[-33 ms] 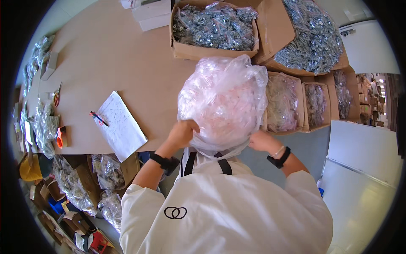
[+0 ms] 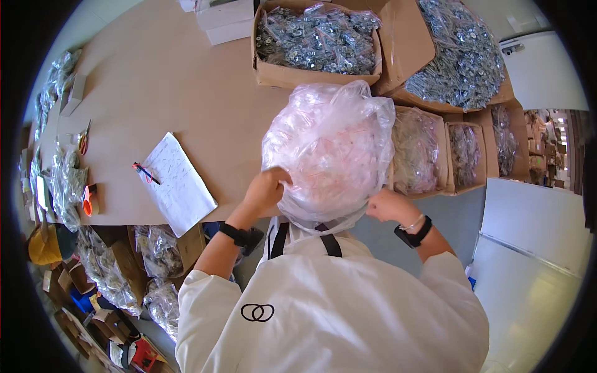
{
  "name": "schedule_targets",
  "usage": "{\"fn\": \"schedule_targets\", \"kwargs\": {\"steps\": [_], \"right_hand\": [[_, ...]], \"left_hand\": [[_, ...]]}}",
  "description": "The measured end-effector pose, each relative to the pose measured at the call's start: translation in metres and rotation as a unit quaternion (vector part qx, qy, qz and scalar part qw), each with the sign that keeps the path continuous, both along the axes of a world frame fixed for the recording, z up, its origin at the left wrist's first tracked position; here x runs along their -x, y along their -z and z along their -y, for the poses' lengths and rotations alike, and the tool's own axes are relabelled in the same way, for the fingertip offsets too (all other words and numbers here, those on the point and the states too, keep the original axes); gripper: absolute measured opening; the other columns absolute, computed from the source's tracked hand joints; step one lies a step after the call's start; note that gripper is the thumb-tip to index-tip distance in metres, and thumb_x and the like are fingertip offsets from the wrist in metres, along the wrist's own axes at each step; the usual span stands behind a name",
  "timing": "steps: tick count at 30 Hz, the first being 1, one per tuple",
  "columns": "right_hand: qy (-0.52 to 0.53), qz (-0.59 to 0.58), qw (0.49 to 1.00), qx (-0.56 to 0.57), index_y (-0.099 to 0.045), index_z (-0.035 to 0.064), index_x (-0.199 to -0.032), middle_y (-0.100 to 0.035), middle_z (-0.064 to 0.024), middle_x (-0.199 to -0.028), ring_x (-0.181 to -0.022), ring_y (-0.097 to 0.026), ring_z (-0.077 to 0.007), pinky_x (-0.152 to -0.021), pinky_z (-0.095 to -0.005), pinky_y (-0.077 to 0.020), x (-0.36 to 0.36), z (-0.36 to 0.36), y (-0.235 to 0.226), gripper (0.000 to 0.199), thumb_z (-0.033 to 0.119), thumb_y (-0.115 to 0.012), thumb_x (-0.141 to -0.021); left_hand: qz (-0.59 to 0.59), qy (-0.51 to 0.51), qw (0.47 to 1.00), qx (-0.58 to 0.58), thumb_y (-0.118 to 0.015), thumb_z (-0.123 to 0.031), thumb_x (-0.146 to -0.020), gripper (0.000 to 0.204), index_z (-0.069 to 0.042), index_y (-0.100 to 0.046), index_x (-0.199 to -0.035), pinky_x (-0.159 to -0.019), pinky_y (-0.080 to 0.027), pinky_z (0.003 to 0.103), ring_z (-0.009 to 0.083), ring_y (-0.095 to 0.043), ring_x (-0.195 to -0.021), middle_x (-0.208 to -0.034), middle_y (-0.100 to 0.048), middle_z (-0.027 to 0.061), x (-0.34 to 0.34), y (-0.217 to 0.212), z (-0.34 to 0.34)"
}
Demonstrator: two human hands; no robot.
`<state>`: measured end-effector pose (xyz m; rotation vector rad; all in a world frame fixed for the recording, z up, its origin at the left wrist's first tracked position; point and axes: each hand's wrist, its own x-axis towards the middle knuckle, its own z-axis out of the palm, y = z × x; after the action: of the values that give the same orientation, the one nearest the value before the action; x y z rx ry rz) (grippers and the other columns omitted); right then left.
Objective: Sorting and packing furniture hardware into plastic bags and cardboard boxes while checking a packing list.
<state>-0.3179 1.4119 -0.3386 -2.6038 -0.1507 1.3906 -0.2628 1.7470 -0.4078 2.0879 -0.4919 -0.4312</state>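
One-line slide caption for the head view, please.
Left hand and right hand grip a bulging translucent bag at a brown table.

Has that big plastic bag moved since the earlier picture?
No, not noticeably: the plastic bag sits in the same place against the near side of the cardboard box beyond it.

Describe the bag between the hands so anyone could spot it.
Find the brown table, then its edge nearest the white top. There the bag bulges between the left hand and the right hand. Clear plastic with a pinkish tint, it is bigger and rounder than the boxed bags to its right.
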Motion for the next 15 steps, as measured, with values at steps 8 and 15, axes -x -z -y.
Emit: {"fn": "schedule_targets", "kwargs": {"steps": [8,15], "right_hand": [[0.106,0.502,0.850,-0.117,-0.039,0.0021,-0.132,-0.035,-0.0194,-0.141,-0.124,-0.040,-0.0397,-0.099,-0.0439,-0.0378,-0.105,-0.018,0.042,0.057,0.028,-0.061,-0.087],[0.160,0.416,0.895,-0.016,-0.037,0.0070,-0.137,-0.025,-0.0260,-0.146,-0.128,-0.032,-0.0446,-0.102,-0.0539,-0.0297,-0.141,-0.033,0.088,0.064,0.040,-0.059,-0.087]], "left_hand": [[0.158,-0.013,0.964,-0.212,-0.073,-0.035,-0.074,0.085,-0.023,-0.028,-0.145,-0.102,-0.028,0.064,0.0485,-0.015,-0.137,-0.152,-0.010,0.0212,-0.053,0.004,0.040],[0.164,-0.063,0.961,-0.216,-0.064,-0.066,-0.071,0.104,-0.017,-0.017,-0.149,-0.105,-0.013,0.066,0.0418,-0.005,-0.141,-0.154,-0.006,0.0209,-0.045,0.044,0.039]]}}
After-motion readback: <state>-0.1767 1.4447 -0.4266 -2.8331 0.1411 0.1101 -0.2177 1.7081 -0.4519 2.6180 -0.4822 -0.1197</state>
